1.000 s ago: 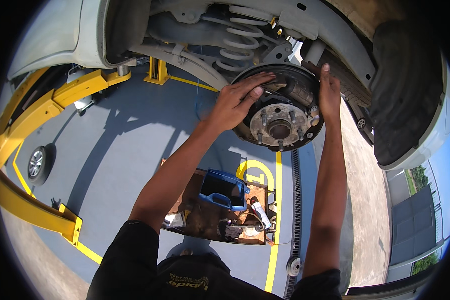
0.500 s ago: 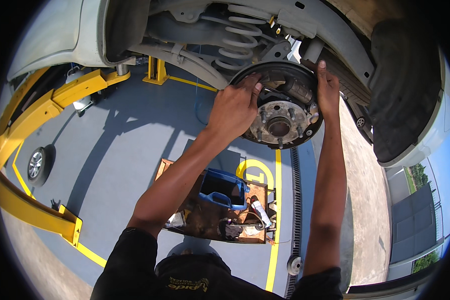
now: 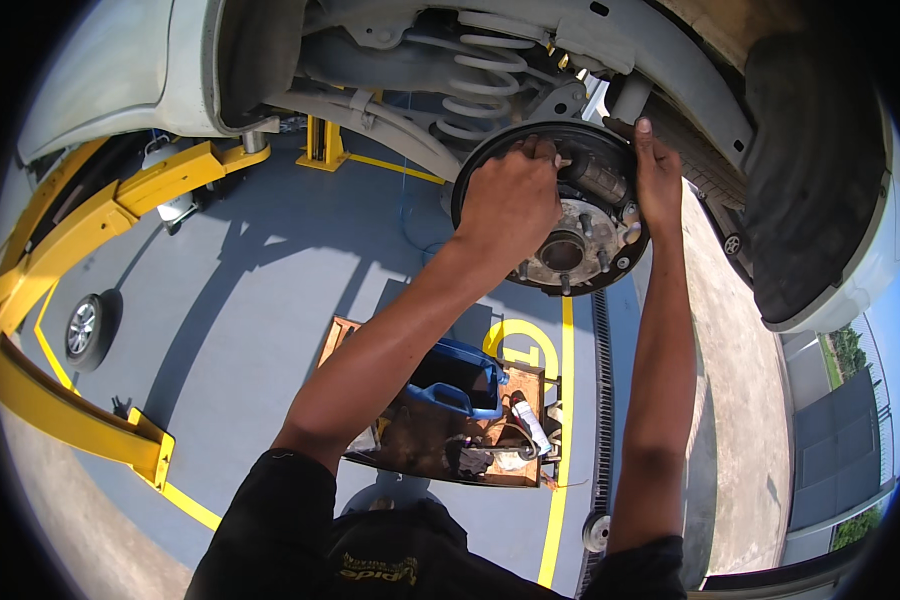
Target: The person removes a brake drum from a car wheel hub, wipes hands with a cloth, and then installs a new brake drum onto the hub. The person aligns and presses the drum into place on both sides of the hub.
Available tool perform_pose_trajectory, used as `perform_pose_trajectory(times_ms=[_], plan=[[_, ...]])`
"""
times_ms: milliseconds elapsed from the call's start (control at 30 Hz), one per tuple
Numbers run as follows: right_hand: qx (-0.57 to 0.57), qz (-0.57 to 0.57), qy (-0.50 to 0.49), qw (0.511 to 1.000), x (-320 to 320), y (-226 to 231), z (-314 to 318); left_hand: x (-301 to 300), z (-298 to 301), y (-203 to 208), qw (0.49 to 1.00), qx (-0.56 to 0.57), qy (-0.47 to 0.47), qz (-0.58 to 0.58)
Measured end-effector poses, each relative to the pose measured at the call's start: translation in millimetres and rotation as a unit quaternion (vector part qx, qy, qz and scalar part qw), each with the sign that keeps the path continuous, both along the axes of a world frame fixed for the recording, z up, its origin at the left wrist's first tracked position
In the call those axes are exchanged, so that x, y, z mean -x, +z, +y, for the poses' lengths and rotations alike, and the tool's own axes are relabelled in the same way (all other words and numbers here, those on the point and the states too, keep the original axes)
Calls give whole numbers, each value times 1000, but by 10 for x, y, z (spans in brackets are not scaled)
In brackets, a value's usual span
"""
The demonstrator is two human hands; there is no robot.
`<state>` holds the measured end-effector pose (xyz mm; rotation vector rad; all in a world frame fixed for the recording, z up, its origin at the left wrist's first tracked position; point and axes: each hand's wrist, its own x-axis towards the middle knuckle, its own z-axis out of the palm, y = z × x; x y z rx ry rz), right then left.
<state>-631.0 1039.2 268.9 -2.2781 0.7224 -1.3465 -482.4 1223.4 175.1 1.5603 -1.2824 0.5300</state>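
Note:
A drum brake assembly with its drum off hangs under the raised vehicle. It has a round black backing plate (image 3: 623,274) and a studded wheel hub (image 3: 592,248). My left hand (image 3: 515,200) reaches across the upper left of the assembly, its fingers curled in and closed; whatever they pinch is hidden behind the hand. Just right of those fingers shows a dark cylindrical part (image 3: 600,182). My right hand (image 3: 658,185) grips the backing plate's right edge, thumb pointing up and the other fingers partly out of sight behind it.
A coil spring (image 3: 485,85) and wheel arch surround the brake. Below stands a cart (image 3: 400,462) with a cut-open blue jug (image 3: 452,398) and a spray can (image 3: 532,428). Yellow lift arms (image 3: 130,207) and a wheel (image 3: 83,330) are at left; a floor grate (image 3: 603,400) runs along the right.
My left hand has moved right and its fingers have curled in closer to the cylindrical part. My right hand keeps its place on the plate's edge. The view has shifted slightly.

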Motion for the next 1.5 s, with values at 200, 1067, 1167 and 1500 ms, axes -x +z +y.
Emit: perform_pose_trajectory(times_ms=[200,1067,1167,1500], plan=[[6,15,-32,999,-9,10,-27,32,-5,-30,997,-34,12,73],[27,34,26,999,4,-16,-64,308,69,51,994,-1,81,77],[29,23,17,999,6,-11,-51,281,121,57,984,-76,60,153],[31,20,16,999,-9,-2,-9,253,-77,-112,995,3,57,86]])
